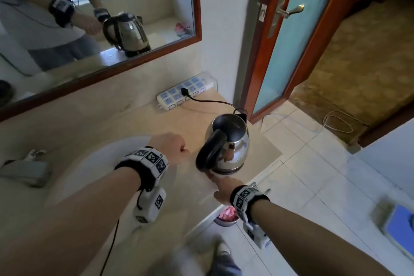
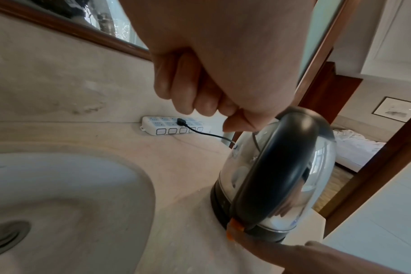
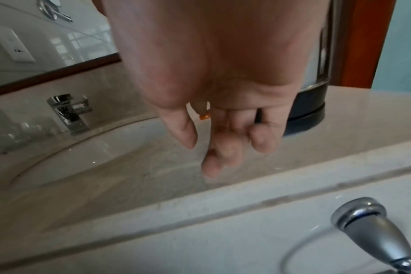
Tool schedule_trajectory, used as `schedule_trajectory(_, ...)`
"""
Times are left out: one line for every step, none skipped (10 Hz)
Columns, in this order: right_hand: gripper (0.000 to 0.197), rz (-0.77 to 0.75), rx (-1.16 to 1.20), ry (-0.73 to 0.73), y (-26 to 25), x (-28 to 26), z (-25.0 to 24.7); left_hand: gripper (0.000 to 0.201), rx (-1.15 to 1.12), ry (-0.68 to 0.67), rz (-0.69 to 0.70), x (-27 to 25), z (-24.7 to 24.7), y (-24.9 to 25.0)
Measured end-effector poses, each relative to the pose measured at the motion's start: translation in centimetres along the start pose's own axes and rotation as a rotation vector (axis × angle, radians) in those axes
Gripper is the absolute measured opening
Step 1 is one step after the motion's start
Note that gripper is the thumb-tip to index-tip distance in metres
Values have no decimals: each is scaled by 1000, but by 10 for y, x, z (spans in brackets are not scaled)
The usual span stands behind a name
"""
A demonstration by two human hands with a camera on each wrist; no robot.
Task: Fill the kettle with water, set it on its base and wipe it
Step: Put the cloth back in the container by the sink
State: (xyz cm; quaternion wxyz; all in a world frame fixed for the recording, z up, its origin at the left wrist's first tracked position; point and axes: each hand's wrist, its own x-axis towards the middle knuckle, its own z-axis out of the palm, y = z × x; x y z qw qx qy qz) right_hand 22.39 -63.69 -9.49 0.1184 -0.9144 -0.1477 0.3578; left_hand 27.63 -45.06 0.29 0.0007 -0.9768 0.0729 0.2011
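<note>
Now the kettle [image 1: 233,141] stands upright on its dark base [image 2: 265,234], at the right end of the beige surface [image 1: 139,127], near the edge & right of the sink [image 1: 89,163]. Its long axis is vertical; spout points away toward the door, black handle [image 1: 209,152] toward the person. Left hand [image 1: 172,145] is a loose fist w/ nothing in it, just beside the handle top, not touching. Right hand [image 1: 220,188] has fingers straight, relaxed, tips at the orange switch [image 2: 233,227] by the kettle foot; real contact I cannot tell. Black cord goes to the power strip [image 1: 186,92] at the wall.
</note>
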Motion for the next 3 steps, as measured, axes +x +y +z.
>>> schedule_trajectory(78, 11, -49, 7, -2, 4, 3, 39, -19, -2, -4, 0, 4, -4)
schedule_trajectory(79, 7, -82, 10, 1, 2, 1, 38, -32, -8, -27, -2, 6, -7)
schedule_trajectory(77, -16, -42, 39, -2, 0, -5, 39, -57, 20, -35, -2, 2, -8)
